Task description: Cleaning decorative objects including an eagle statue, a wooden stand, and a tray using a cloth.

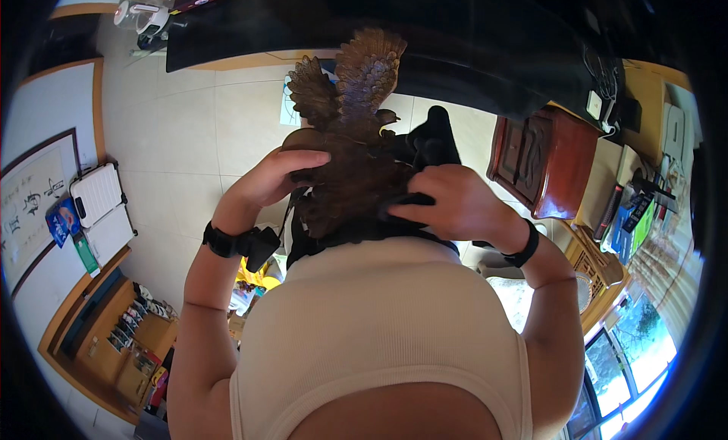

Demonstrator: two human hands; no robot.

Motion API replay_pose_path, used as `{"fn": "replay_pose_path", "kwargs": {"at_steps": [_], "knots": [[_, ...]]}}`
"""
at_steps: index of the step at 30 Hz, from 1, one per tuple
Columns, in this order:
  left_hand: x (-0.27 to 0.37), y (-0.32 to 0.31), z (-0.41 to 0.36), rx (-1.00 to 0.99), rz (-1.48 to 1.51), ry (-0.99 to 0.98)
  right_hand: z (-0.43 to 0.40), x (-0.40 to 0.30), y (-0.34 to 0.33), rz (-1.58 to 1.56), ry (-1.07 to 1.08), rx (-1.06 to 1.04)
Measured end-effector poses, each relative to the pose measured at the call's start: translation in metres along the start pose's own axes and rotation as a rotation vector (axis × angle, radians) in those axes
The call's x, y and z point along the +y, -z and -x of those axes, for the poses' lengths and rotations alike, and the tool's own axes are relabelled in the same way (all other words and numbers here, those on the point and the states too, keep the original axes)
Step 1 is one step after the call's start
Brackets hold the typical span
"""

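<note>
A dark brown eagle figurine (358, 172) with raised, feathered wings lies over my lap, its head and beak turned to the right. My left hand (273, 175) grips its left side, the thumb on top and the fingers mostly hidden beneath. At the lower right of the figurine is my right hand (449, 201), slightly blurred, with its fingers bent against the edge. Something dark shows between that thumb and the fingers; whether it is a cloth or my black clothing behind, I cannot tell. Black bands circle both wrists.
Beyond the figurine runs a black tabletop (455, 53), with a glass jug (151, 19) at its far left. A carved reddish wooden cabinet (546, 161) stands to the right. A white suitcase (96, 195) and wooden shelving (114, 337) are at the left, on pale floor tiles (165, 133).
</note>
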State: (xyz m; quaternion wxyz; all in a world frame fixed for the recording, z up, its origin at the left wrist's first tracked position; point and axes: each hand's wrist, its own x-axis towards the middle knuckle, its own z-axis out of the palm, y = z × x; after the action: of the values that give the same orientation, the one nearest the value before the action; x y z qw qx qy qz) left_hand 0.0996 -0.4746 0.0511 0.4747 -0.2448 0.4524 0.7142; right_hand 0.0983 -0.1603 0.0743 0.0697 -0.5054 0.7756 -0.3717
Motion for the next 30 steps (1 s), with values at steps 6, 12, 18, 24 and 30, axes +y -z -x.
{"fn": "replay_pose_path", "kwargs": {"at_steps": [6, 12, 18, 24, 30], "knots": [[0.010, -0.009, 0.001, 0.082, -0.045, 0.006, -0.006, 0.001, 0.001, 0.004, -0.039, -0.058], [0.001, 0.004, 0.003, 0.043, -0.006, -0.009, -0.008, 0.012, 0.002, -0.073, 0.000, -0.015], [0.000, 0.027, 0.009, 0.051, 0.116, -0.206, -0.002, 0.021, 0.012, -0.098, -0.284, 0.114], [0.024, 0.054, 0.041, 0.427, 0.080, -0.536, -0.001, 0.022, 0.014, -0.035, -0.344, 0.126], [0.035, 0.119, 0.077, 0.529, 0.105, -0.791, 0.003, 0.032, 0.009, -0.035, -0.437, 0.157]]}}
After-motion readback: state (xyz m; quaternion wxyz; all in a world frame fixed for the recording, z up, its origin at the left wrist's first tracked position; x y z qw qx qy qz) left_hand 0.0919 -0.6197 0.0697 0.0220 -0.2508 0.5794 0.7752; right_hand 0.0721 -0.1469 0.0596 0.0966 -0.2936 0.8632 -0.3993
